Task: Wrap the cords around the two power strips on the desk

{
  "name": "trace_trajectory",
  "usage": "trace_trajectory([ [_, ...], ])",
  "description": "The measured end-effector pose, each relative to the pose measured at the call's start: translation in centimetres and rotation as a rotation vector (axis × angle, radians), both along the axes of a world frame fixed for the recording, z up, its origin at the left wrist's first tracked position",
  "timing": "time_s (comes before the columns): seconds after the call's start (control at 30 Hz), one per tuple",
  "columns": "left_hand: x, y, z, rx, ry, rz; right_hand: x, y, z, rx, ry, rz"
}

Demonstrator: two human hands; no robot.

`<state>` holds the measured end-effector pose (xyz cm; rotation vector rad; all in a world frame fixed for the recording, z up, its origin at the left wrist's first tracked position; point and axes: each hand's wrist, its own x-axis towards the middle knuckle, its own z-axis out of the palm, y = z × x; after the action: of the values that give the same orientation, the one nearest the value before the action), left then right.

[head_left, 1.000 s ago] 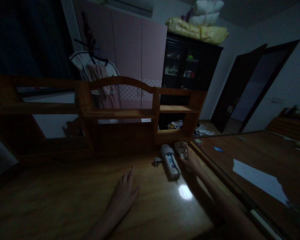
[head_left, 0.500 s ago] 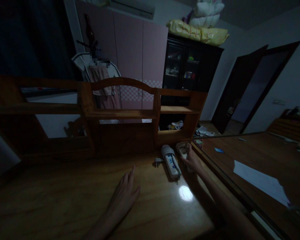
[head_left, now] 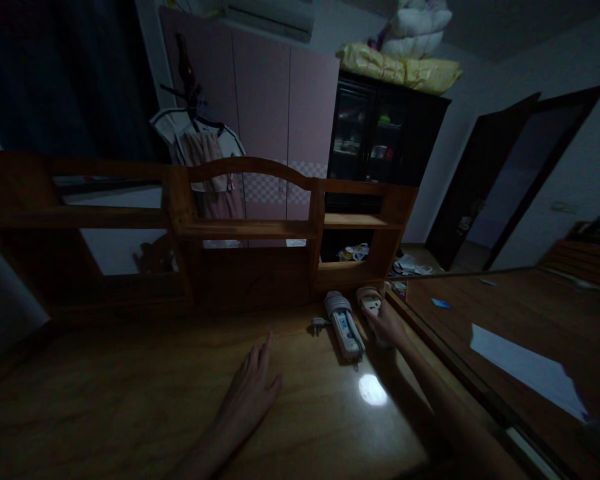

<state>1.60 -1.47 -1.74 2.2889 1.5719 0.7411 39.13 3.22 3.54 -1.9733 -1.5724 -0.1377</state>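
My left hand (head_left: 253, 385) rests palm down on the wooden desk top (head_left: 130, 387), fingers stretched out and holding nothing. Beyond it to the right lies a white power strip (head_left: 347, 333) with its cord wound around the far end; its plug (head_left: 319, 325) sticks out to the left. A second, off-white power strip (head_left: 371, 303), also with a coiled cord, is beside it at the desk's right side. Around this second strip my right hand (head_left: 391, 325) is closed, thumb on its near left side. The hand hides part of the strip.
A wooden shelf unit (head_left: 250, 230) stands along the desk's back. Right of a raised edge, a lower brown surface (head_left: 510, 300) bears a white paper sheet (head_left: 527, 367) and a blue card (head_left: 440, 303). A glossy light reflection lies on the desk before the strips.
My right hand has shifted slightly on the second power strip, and more of the strip's face shows. The left hand stays on the desk. The whole view has moved a little.
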Motion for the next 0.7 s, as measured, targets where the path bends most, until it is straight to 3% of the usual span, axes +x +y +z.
trace_trajectory([
  [0.1, -0.1, 0.1, -0.3, 0.006, -0.012, -0.013, -0.3, -3.3, 0.0, 0.013, 0.017, 0.024],
  [0.27, 0.0, 0.1, -0.2, 0.015, -0.014, -0.014, 0.5, -11.8, -1.2, 0.047, 0.037, 0.083],
  [0.33, -0.1, 0.1, -0.1, 0.012, -0.012, -0.012, 0.9, -13.4, -1.5, 0.06, 0.043, 0.104],
  [0.43, -0.1, 0.0, 0.1, 0.015, -0.008, -0.016, 1.1, -12.0, -1.8, 0.075, 0.048, 0.12],
  [0.7, -0.1, 0.2, -0.3, 0.02, -0.008, -0.015, 1.2, -1.4, -1.4, 0.084, 0.02, 0.149],
])
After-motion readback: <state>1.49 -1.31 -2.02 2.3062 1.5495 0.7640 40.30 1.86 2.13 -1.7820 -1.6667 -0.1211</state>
